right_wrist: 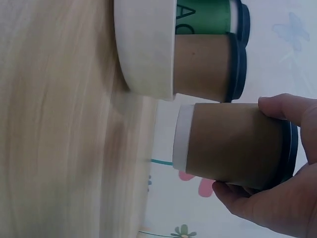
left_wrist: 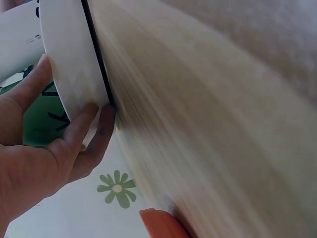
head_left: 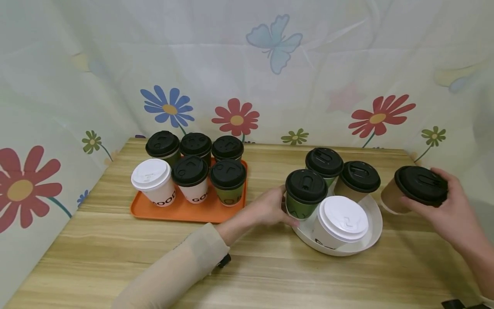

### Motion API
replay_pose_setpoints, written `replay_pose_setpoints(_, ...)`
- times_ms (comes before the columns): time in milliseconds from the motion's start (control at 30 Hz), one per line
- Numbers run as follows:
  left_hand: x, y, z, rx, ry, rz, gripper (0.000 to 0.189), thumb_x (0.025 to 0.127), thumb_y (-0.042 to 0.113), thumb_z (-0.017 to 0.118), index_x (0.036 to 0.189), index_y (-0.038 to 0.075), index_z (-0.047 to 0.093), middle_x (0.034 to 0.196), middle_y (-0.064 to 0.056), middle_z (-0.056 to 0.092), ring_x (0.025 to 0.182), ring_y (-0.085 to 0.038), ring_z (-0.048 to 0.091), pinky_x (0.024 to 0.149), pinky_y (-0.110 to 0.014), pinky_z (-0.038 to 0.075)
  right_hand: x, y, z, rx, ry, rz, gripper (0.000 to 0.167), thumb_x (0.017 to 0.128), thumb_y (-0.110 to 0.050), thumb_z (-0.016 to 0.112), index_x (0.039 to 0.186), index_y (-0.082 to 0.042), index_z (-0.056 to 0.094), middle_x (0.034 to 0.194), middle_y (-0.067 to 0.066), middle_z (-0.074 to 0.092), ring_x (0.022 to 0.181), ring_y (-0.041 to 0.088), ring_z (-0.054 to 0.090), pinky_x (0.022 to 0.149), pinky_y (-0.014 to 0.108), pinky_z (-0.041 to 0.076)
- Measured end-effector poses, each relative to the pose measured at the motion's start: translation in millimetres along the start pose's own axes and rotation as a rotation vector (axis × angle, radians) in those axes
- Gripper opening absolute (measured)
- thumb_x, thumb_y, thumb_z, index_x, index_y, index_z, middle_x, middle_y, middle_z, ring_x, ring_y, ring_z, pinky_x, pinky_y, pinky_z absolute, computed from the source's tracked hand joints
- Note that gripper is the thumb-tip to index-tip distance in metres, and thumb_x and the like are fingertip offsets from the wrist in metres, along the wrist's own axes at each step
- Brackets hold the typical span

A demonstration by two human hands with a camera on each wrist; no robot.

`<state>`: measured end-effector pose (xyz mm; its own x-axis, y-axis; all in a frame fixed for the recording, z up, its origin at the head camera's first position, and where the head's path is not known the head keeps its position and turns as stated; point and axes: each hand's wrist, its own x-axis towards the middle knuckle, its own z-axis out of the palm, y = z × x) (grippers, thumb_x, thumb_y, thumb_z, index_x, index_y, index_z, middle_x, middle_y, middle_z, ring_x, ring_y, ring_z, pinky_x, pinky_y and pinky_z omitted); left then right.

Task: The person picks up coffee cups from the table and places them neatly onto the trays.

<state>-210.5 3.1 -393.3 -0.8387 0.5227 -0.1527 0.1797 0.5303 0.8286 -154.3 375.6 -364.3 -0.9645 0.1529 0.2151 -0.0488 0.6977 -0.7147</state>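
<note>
My right hand [head_left: 451,201] grips a brown paper coffee cup [head_left: 393,197] with a black lid. The cup is tilted and raised off the table, just right of the round white tray [head_left: 376,231]. In the right wrist view, the brown cup [right_wrist: 233,141] has fingers and thumb on both sides near its lid. At the tray's left edge, my left hand [head_left: 272,208] holds the wall of the tray [left_wrist: 74,59], beside a green cup [head_left: 301,208]. The tray also bears another green cup [head_left: 328,178], a brown cup [head_left: 349,189] and a white-lidded cup [head_left: 332,231].
An orange tray [head_left: 173,214] on the left carries several lidded cups, one with a white lid [head_left: 151,174] and the others black. Both trays stand on a wooden table [head_left: 254,274]. A flowered curtain [head_left: 308,98] hangs behind it.
</note>
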Motion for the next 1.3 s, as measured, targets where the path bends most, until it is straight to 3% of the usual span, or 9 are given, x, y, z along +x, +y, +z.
replay_pose_setpoints(167,0.6,-0.2,0.9,0.007,0.0,-0.008,0.081,0.072,0.019,0.097,0.14,0.012,0.052,0.114,-0.001,0.066,0.099,-0.015,0.062,0.088,-0.029,0.05,-7.7,-1.7,-1.7,-0.002,-0.017,-0.033,0.099,0.094,-0.017,0.077,0.162,0.0,0.008,0.156,0.037,0.023,0.141,0.041,0.027,0.1,0.006,0.019)
replay_pose_setpoints(300,0.3,0.2,0.5,-0.001,-0.002,-0.012,0.083,0.072,0.019,0.097,0.141,0.012,0.051,0.116,-0.001,0.066,0.1,-0.015,0.062,0.089,-0.029,0.05,-13.1,-5.3,-1.5,0.004,-0.016,-0.079,0.098,0.09,-0.012,0.081,0.16,0.001,0.014,0.15,0.035,0.03,0.133,0.012,0.035,0.089,-0.001,0.023)
replay_pose_setpoints(533,-0.4,0.1,-0.4,-0.011,-0.007,-0.003,0.082,0.072,0.018,0.097,0.14,0.012,0.052,0.116,-0.001,0.066,0.099,-0.014,0.061,0.088,-0.028,0.051,-26.1,-18.5,-0.5,-0.021,-0.095,-0.108,0.099,0.089,-0.013,0.082,0.161,0.0,0.015,0.155,0.037,0.026,0.137,0.041,0.034,0.088,0.0,0.021)
replay_pose_setpoints(633,-0.2,-0.2,-0.3,-0.007,-0.007,0.001,0.082,0.072,0.018,0.097,0.141,0.012,0.051,0.117,-0.001,0.066,0.099,-0.013,0.061,0.088,-0.028,0.051,-30.5,-20.2,2.5,0.0,-0.098,-0.151,0.097,0.085,-0.01,0.086,0.16,-0.008,0.025,0.147,0.018,0.042,0.127,0.01,0.046,0.086,0.002,0.026)
replay_pose_setpoints(700,-0.1,-0.3,-0.3,-0.003,-0.007,0.005,0.082,0.072,0.018,0.097,0.141,0.012,0.051,0.117,-0.001,0.065,0.099,-0.013,0.061,0.088,-0.028,0.05,-32.4,-20.8,4.3,0.028,-0.104,-0.18,0.095,0.082,-0.006,0.088,0.157,-0.015,0.031,0.139,0.0,0.048,0.114,-0.006,0.045,0.084,0.003,0.029)
replay_pose_setpoints(833,-0.3,0.2,-0.6,-0.002,-0.009,0.008,0.082,0.073,0.018,0.097,0.14,0.013,0.051,0.116,-0.001,0.065,0.1,-0.015,0.061,0.088,-0.028,0.05,-35.1,-21.8,10.2,0.081,-0.132,-0.235,0.095,0.078,0.001,0.088,0.154,-0.018,0.035,0.129,-0.019,0.046,0.109,-0.011,0.046,0.084,0.004,0.034)
replay_pose_setpoints(1067,-0.8,0.9,-1.1,-0.012,-0.013,0.001,0.083,0.073,0.017,0.096,0.142,0.013,0.05,0.118,-0.001,0.065,0.101,-0.014,0.061,0.09,-0.029,0.05,-36.7,-20.8,21.3,0.104,-0.169,-0.272,0.093,0.076,0.005,0.088,0.152,-0.013,0.037,0.134,-0.014,0.045,0.111,-0.011,0.048,0.084,0.004,0.037)
replay_pose_setpoints(1233,-0.6,0.7,-0.8,-0.015,-0.013,-0.001,0.084,0.073,0.017,0.096,0.142,0.013,0.05,0.117,-0.001,0.065,0.101,-0.015,0.061,0.09,-0.029,0.05,-37.0,-20.0,25.9,0.078,-0.193,-0.266,0.093,0.077,0.003,0.088,0.152,-0.005,0.034,0.138,0.006,0.045,0.113,-0.01,0.043,0.084,0.003,0.034)
replay_pose_setpoints(1300,-0.5,0.5,-0.7,-0.018,-0.013,0.001,0.084,0.073,0.016,0.096,0.142,0.012,0.05,0.116,-0.001,0.065,0.101,-0.017,0.062,0.089,-0.029,0.05,-36.3,-19.3,27.6,0.09,-0.197,-0.276,0.093,0.076,0.005,0.088,0.151,-0.003,0.034,0.138,0.006,0.045,0.114,-0.009,0.042,0.085,0.004,0.034)
